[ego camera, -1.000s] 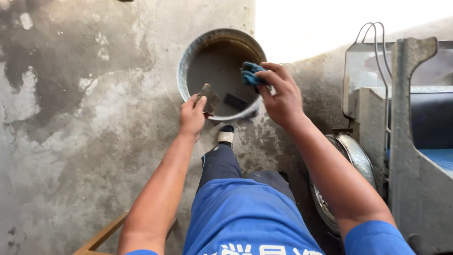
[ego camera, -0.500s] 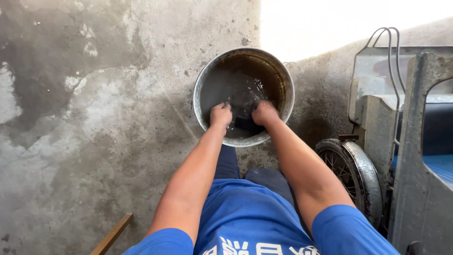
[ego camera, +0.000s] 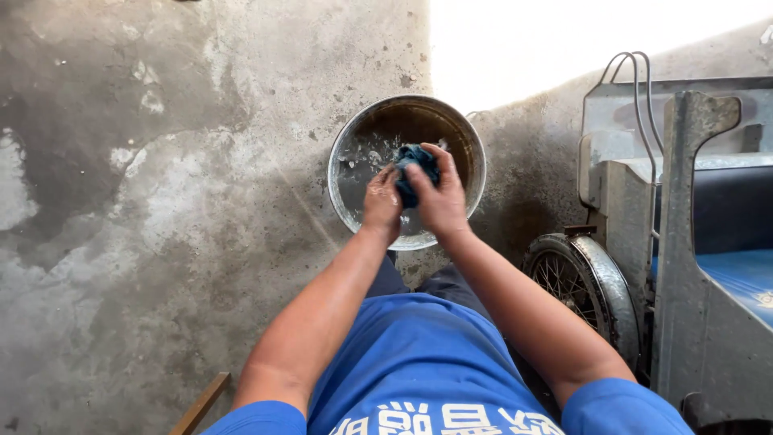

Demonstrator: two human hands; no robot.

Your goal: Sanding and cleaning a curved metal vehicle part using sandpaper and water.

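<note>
A round metal basin (ego camera: 342, 189) with dark water stands on the wet concrete floor in front of me. Over it, my left hand (ego camera: 381, 203) and my right hand (ego camera: 441, 198) are pressed together around a wet blue cloth (ego camera: 415, 166), both gripping it above the water. The cloth bulges out between my fingers at the top. My forearms reach forward from my blue shirt.
A grey vehicle frame (ego camera: 684, 234) with a spoked wheel and metal fender (ego camera: 584, 282) stands close on the right. Cables (ego camera: 636, 80) loop above it. A wooden strip (ego camera: 201, 403) lies at the lower left. Wet, stained concrete (ego camera: 145, 201) spreads to the left.
My hands were down in the basin's water half a second ago; now they have come up with the blue cloth squeezed between them.
</note>
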